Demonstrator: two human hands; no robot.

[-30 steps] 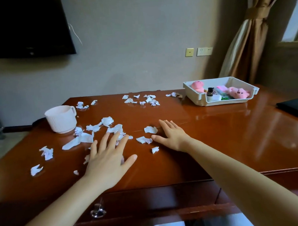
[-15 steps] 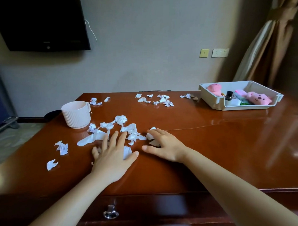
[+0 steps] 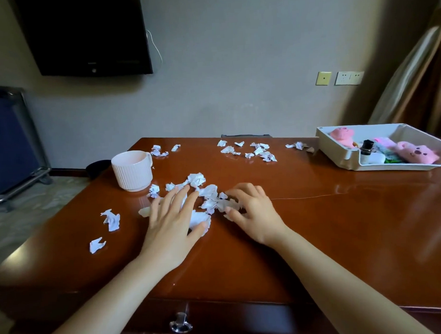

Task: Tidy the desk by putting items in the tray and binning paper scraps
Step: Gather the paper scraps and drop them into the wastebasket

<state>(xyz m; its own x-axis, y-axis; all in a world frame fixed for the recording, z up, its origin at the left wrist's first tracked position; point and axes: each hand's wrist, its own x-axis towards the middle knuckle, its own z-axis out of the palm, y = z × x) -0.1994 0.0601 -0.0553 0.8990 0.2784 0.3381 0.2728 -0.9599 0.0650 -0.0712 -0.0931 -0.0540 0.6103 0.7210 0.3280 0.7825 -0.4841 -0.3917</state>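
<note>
At centre frame, the left hand (image 3: 171,226) presses paper scraps (image 3: 210,192) to the tabletop (image 3: 341,225), fingers spread flat. The right hand (image 3: 256,213) curls its fingers around neighbouring scraps.

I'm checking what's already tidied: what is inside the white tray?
The tray holds a pink plush at its far left, a second plush on the right, a dark-capped bottle, a white item and something green. Anything beneath them is hidden.
</note>
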